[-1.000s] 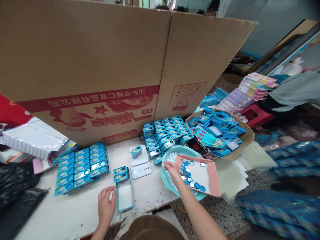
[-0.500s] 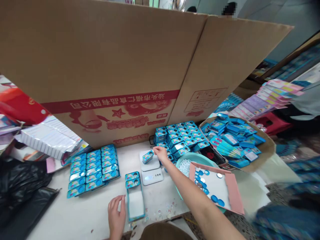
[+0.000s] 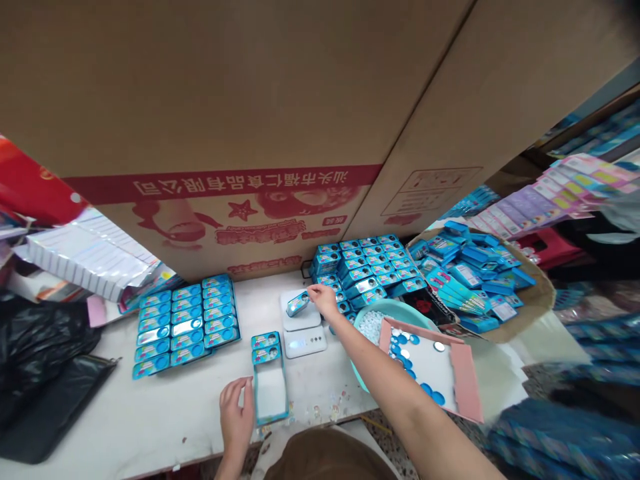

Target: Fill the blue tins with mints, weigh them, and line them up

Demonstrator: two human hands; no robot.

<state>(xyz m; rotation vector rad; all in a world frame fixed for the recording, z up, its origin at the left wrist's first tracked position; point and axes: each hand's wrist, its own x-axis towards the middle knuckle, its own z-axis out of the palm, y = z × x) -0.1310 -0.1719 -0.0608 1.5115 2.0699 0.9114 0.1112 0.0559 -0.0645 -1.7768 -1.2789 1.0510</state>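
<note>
Right hand [image 3: 323,299] is at the right end of a small blue tin [image 3: 298,305], which sits on the white scale [image 3: 305,342]; fingers too small to tell whether together or pinching something. Left hand [image 3: 237,410] hangs beside the left edge of an open tray [image 3: 271,395] — fingers loosely curled, thumb apart, nothing visible in the grasp. Two blue tins [image 3: 265,347] fill the tray's far end, rest of its white bottom bare. Turquoise bowl [image 3: 405,312] with white pellets [image 3: 370,325] right of scale, pink-sided box [image 3: 470,383] lying across it, blue and silvery round caps [image 3: 403,347] inside. More tins in rows [image 3: 187,323] at left on the table [image 3: 100,420] — tall cardboard panel [image 3: 225,100] behind.
</note>
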